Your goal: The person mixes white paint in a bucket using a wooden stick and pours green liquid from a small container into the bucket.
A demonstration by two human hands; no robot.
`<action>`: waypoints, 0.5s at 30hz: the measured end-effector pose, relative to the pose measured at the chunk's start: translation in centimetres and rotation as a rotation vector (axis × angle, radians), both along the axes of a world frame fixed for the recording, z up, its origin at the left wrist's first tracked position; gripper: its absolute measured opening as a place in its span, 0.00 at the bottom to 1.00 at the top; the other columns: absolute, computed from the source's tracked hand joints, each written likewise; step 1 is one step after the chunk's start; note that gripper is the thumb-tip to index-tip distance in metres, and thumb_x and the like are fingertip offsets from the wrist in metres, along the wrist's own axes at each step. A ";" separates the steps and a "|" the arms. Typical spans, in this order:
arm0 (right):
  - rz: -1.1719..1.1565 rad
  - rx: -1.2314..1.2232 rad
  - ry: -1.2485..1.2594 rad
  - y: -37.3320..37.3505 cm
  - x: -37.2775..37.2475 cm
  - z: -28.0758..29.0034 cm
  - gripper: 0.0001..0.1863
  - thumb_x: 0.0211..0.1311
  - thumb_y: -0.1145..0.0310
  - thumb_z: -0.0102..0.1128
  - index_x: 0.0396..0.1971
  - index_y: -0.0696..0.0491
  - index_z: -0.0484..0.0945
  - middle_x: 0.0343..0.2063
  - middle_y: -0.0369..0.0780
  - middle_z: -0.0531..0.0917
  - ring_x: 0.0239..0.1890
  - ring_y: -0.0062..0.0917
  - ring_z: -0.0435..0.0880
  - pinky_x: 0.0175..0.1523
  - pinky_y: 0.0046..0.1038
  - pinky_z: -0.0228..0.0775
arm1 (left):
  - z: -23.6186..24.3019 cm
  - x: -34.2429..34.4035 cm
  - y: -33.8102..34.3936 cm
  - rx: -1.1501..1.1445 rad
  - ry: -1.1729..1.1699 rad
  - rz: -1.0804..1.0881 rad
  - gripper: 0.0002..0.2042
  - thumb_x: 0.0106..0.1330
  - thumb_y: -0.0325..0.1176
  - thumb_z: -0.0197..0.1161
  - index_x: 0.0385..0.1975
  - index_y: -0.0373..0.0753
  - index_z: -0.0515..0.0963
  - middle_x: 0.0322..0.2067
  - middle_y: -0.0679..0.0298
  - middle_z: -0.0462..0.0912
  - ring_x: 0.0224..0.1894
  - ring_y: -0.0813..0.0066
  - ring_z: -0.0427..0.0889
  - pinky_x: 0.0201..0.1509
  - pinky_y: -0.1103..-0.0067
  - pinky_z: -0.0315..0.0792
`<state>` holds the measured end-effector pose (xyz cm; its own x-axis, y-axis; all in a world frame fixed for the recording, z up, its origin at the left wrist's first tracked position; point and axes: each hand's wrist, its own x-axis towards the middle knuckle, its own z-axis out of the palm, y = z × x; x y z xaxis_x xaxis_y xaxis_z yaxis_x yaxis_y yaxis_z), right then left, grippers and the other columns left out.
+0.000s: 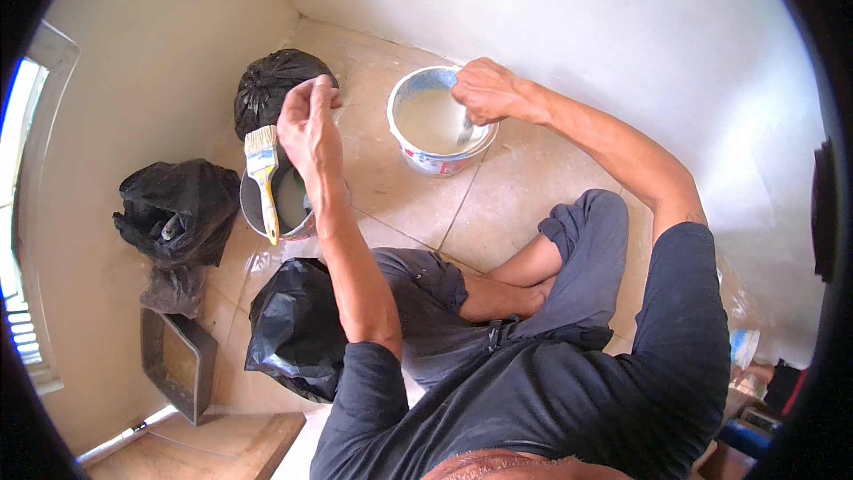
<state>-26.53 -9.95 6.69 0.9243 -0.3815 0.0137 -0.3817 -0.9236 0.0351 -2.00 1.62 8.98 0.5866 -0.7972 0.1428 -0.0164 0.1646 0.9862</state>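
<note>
My left hand [308, 124] is raised near the yellow-handled paintbrush [265, 191], its fingertips close together; whether they hold anything is too small to tell. The brush rests upright across a bucket [251, 209] with dark contents. My right hand [487, 91] is closed on a grey-bladed tool [465, 132] at the right rim of a white bucket [401, 138], with the blade down toward the milky, pale liquid inside. The tool's handle is hidden in my fist.
Black bags [267, 89] [182, 209] [293, 324] lie left on the tiled floor [426, 213], near a grey tray [173, 360], a wooden board [204, 444] and a window [22, 213]. White walls enclose the corner. Another person's hand [755, 373] shows at lower right.
</note>
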 end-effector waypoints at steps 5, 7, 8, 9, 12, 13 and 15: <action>-0.115 -0.148 0.043 -2.1 0.8 -0.1 0.08 0.32 0.68 0.62 0.13 0.57 0.80 0.16 0.49 0.80 0.24 0.41 0.83 0.30 0.38 0.75 | -6.3 1.1 -2.9 0.137 -0.056 -0.124 0.15 0.65 0.38 0.62 0.37 0.28 0.79 0.27 0.61 0.82 0.30 0.77 0.79 0.38 0.81 0.72; -0.155 -0.117 0.015 -1.9 2.0 -1.1 0.08 0.33 0.67 0.62 0.13 0.57 0.80 0.16 0.49 0.80 0.23 0.42 0.83 0.30 0.38 0.76 | -10.4 -0.5 -3.9 0.187 0.035 -0.114 0.15 0.64 0.37 0.62 0.38 0.28 0.80 0.28 0.60 0.82 0.31 0.77 0.79 0.39 0.79 0.72; -0.143 -0.104 -0.007 -1.7 2.5 -1.4 0.08 0.34 0.67 0.61 0.13 0.57 0.79 0.16 0.49 0.80 0.23 0.42 0.83 0.29 0.38 0.76 | -11.7 -1.4 -4.1 0.306 -0.037 -0.110 0.17 0.64 0.40 0.62 0.39 0.28 0.80 0.30 0.57 0.83 0.33 0.73 0.81 0.41 0.75 0.73; -0.134 -0.086 -0.026 -1.4 3.0 -2.0 0.08 0.34 0.67 0.61 0.13 0.57 0.79 0.16 0.49 0.80 0.23 0.42 0.83 0.29 0.38 0.76 | -11.8 -2.4 -4.3 0.363 -0.151 -0.147 0.18 0.64 0.41 0.61 0.41 0.28 0.81 0.31 0.55 0.84 0.34 0.70 0.81 0.42 0.74 0.73; -0.015 -0.035 -0.108 0.5 4.4 -2.3 0.07 0.34 0.68 0.60 0.11 0.57 0.78 0.14 0.50 0.78 0.22 0.42 0.82 0.27 0.39 0.74 | -10.1 -2.4 -4.0 0.445 -0.333 -0.238 0.20 0.66 0.44 0.58 0.44 0.31 0.81 0.33 0.56 0.85 0.35 0.69 0.82 0.44 0.74 0.73; 0.000 -0.005 -0.108 1.0 4.5 -2.3 0.07 0.34 0.68 0.60 0.11 0.57 0.77 0.13 0.50 0.78 0.21 0.42 0.82 0.26 0.39 0.73 | -9.7 -2.4 -4.1 0.451 -0.367 -0.273 0.20 0.67 0.45 0.56 0.45 0.33 0.81 0.33 0.58 0.85 0.35 0.69 0.83 0.44 0.75 0.73; 0.040 0.064 -0.067 1.6 4.3 -2.2 0.07 0.32 0.70 0.59 0.10 0.58 0.76 0.12 0.51 0.76 0.19 0.44 0.80 0.24 0.39 0.71 | -9.9 -1.7 -4.1 0.471 -0.395 -0.296 0.19 0.66 0.44 0.57 0.45 0.34 0.82 0.32 0.58 0.85 0.34 0.71 0.82 0.42 0.75 0.73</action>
